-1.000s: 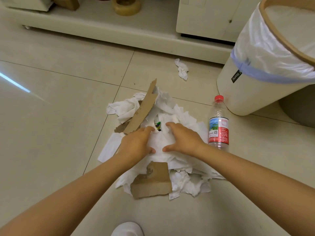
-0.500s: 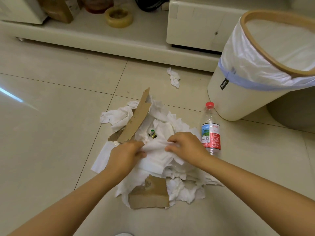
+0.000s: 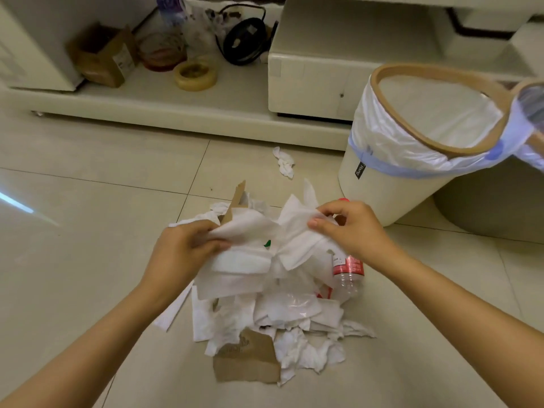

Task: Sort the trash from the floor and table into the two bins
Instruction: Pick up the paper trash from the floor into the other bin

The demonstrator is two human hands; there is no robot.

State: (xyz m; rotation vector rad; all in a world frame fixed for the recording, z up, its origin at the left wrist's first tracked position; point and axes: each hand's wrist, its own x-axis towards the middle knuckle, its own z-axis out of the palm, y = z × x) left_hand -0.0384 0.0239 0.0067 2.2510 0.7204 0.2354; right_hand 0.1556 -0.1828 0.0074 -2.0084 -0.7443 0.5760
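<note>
Head view looks down on a pile of white tissues (image 3: 265,307) lying on the tiled floor (image 3: 88,260) in the lower middle of the frame. Both hands are raised just above the pile, holding a bunch of tissue (image 3: 259,245) between them. The left hand (image 3: 182,254), left of centre, has its fingers curled round the left end of the bunch. The right hand (image 3: 350,228), right of centre, pinches the right end between thumb and fingers (image 3: 319,222). A torn cardboard piece (image 3: 247,363) lies at the lower edge of the pile, touching the tissues. Another cardboard strip (image 3: 234,203) stands tilted at the upper edge of the pile, partly hidden behind the held tissue. A clear plastic bottle (image 3: 347,272) with a red label lies at the right side of the pile, below the right hand and partly covered by it. One crumpled tissue (image 3: 284,163) lies apart, above the pile. A white bin (image 3: 391,189) lined with a white bag stands at the right of the frame, and a second bin (image 3: 494,207), darker, stands just behind it at the far right. A low shelf unit (image 3: 206,113) runs along the top of the frame, with a tape roll (image 3: 195,75) and a small cardboard box (image 3: 103,60) on it.
</note>
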